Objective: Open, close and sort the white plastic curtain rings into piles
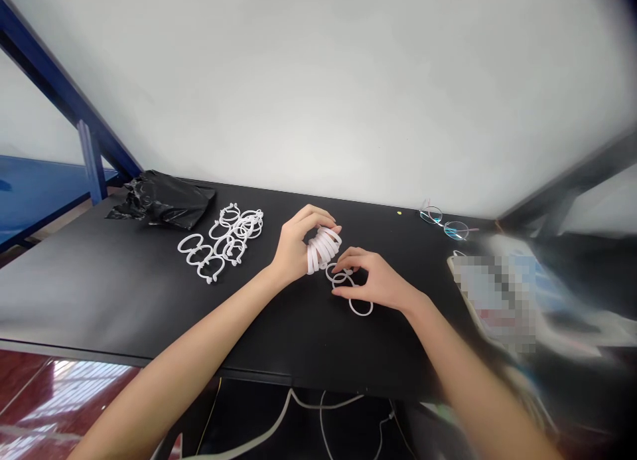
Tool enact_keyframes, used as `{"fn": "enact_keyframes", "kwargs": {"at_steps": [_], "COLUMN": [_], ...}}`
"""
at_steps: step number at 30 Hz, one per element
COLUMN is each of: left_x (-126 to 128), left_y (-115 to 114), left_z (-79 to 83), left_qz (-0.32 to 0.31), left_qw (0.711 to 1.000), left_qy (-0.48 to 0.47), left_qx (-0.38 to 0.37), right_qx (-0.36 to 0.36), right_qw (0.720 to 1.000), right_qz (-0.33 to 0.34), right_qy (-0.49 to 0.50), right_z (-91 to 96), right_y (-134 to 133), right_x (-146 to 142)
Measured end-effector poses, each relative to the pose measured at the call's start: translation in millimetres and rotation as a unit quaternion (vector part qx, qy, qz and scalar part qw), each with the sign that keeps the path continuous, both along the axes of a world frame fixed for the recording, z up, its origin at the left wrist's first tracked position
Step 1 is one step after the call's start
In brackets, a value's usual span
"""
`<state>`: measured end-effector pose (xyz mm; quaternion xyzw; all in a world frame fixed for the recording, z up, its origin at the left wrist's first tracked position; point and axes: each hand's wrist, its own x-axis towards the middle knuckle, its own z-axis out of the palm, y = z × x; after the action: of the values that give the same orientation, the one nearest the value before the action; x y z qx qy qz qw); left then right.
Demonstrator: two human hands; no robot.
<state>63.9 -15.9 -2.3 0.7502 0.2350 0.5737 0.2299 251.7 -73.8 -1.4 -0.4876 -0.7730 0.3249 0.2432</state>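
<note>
A stack of white shower curtain rings [323, 247] is gathered side by side in my left hand [297, 242], whose fingers and thumb curl around it just above the table. Over a few loose white rings [362, 313] on the tabletop, my right hand [374, 282] has its thumb and fingers apart. Its fingertips are at these rings and partly cover them; no ring appears lifted. Left of my left hand lies a pile of similar rings [241, 229] with small knobbed ends, several of them overlapping.
The black table [134, 281] meets a pale wall. A crumpled black plastic bag [172, 198] lies at the back left. Eyeglasses [455, 230] rest at the back right, near a partly blurred phone-like object [490, 301]. White cables [269, 437] hang below the front edge.
</note>
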Motion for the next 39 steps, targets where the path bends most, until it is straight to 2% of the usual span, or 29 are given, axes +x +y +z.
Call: {"fn": "enact_keyframes", "kwargs": {"at_steps": [2, 5, 10, 14, 17, 21, 25, 28, 30, 34, 39], "left_x": [-1, -1, -2, -2, -2, -2, -4, -6, -7, -6, -3], "left_y": [2, 6, 10, 9, 8, 9, 10, 10, 9, 6, 0], "left_z": [-1.7, -5.9, -9.9, -8.5, -6.3, -5.1, -6.1, -6.8, -7.0, -8.1, -7.6], "left_qz": [-0.019, -0.043, -0.072, -0.091, -0.084, -0.096, -0.152, -0.180, -0.186, -0.212, -0.216], "left_qw": [0.999, 0.994, 0.990, 0.987, 0.986, 0.981, 0.969, 0.959, 0.952, 0.942, 0.947], "left_qy": [-0.017, -0.030, -0.013, 0.005, 0.015, 0.031, 0.068, 0.128, 0.164, 0.188, 0.158], "left_qx": [-0.045, -0.096, -0.123, -0.131, -0.142, -0.167, -0.180, -0.176, -0.177, -0.182, -0.179], "right_qx": [0.011, 0.046, 0.100, 0.137, 0.100, -0.004, 0.024, 0.049, 0.025, -0.058, -0.101], "right_qw": [0.999, 0.995, 0.993, 0.987, 0.991, 0.995, 0.988, 0.991, 0.993, 0.988, 0.985], "right_qz": [0.022, 0.014, -0.051, -0.077, -0.085, -0.039, -0.021, -0.091, -0.119, -0.062, 0.004], "right_qy": [-0.048, -0.082, -0.037, -0.015, -0.014, -0.090, -0.151, -0.083, 0.008, 0.131, 0.138], "right_z": [-0.5, -4.3, -13.3, -8.6, 2.5, 10.9, 5.1, 2.8, 5.0, 12.3, 14.0], "right_y": [-2, -2, 3, 6, 3, -4, -4, 0, 2, 1, -1], "right_x": [-1, -1, 1, 5, 14, 20, 13, 11, 12, 16, 15]}}
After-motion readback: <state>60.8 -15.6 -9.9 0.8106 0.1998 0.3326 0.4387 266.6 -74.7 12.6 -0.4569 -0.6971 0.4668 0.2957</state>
